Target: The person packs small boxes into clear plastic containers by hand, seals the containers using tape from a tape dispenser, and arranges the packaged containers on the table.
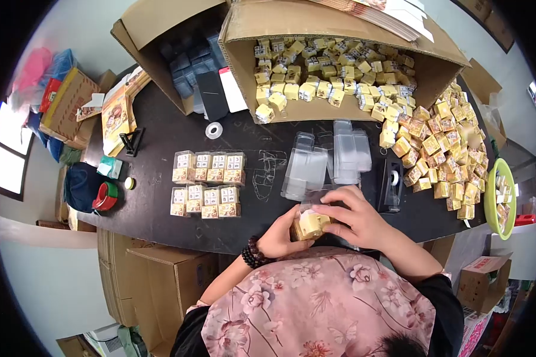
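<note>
Left hand (281, 235), right hand (361, 221) both gripping small yellow carton (311, 224); likely light, crushable; best held by side edges

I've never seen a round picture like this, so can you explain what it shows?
Sure! There's no robot, just a person's bare left hand and right hand. The only picture comes from a camera worn on their head, looking forward and down. Both hands hold a small yellow boxy pack. On the black table lie flat clear plastic sleeves, neat rows of small boxes in clear plastic and, toward the person's right, a heap of small yellow boxes. More yellow boxes fill the big brown cardboard box behind.
</note>
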`<state>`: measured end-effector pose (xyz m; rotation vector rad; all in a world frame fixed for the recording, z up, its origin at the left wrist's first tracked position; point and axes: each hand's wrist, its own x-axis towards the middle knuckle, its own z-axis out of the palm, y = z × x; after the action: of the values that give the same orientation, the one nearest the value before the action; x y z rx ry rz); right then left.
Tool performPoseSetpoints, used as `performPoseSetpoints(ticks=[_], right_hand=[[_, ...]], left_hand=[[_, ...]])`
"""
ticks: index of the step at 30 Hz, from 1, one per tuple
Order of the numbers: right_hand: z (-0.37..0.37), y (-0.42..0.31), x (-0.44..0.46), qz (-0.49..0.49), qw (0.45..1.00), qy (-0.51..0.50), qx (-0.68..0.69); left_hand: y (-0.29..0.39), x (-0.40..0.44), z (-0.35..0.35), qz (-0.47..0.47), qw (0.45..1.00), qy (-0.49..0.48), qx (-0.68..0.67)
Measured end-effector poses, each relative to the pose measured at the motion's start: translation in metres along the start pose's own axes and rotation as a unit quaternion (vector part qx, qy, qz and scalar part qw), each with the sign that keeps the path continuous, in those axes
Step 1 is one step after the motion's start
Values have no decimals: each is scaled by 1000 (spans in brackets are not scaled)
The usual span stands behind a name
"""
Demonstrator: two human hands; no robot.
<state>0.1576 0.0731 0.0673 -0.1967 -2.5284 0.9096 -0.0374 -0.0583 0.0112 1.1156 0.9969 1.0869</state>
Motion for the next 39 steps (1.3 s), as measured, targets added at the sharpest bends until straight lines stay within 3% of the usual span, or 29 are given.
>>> performPoseSetpoints(ticks=[5,7,9,11,14,18,21,23,24,25,27,29,31,35,36,37,39], right_hand=[[2,-3,-13,-46,996,22,-78],[3,-10,-16,-53,991,41,-114],[7,-13,-18,-58,985,61,-150],[14,-11,-18,7,987,130,-98],[17,-6,-16,37,987,139,-77],[12,-8,-12,-3,985,124,-116],[8,-15,-11,-47,992,50,-104],[25,-17,-18,91,967,230,56],[31,-11,-20,131,951,221,174],[33,-7,-23,131,951,221,174],[34,-2,-27,107,974,134,148],[35,0,-26,74,985,113,106],[43,0,-27,122,965,138,187],[48,9,-27,100,954,102,265],[51,9,-29,135,931,130,313],[55,10,-31,169,904,158,360],[57,9,-31,151,870,209,419]], left_hand=[[-1,6,5,19,999,-35,17],[-4,6,10,-26,989,-45,-142],[-7,8,13,-28,988,-42,-144],[-8,8,14,-28,988,-39,-147],[-6,6,12,-26,995,-40,-86],[-7,4,9,-27,995,-42,-89],[-17,2,9,-27,988,-43,-148],[-26,3,10,-15,981,-45,-186],[-30,6,13,21,967,-47,-251],[-32,7,16,55,947,-48,-314],[-28,9,20,12,939,-34,-342],[-23,11,16,-99,931,-29,-349],[-30,14,13,-85,936,-63,-335],[-29,10,14,-181,906,-34,-382],[-29,7,13,-201,889,-38,-411],[-24,7,16,-115,882,-60,-454],[-23,8,14,-105,913,-64,-389]])
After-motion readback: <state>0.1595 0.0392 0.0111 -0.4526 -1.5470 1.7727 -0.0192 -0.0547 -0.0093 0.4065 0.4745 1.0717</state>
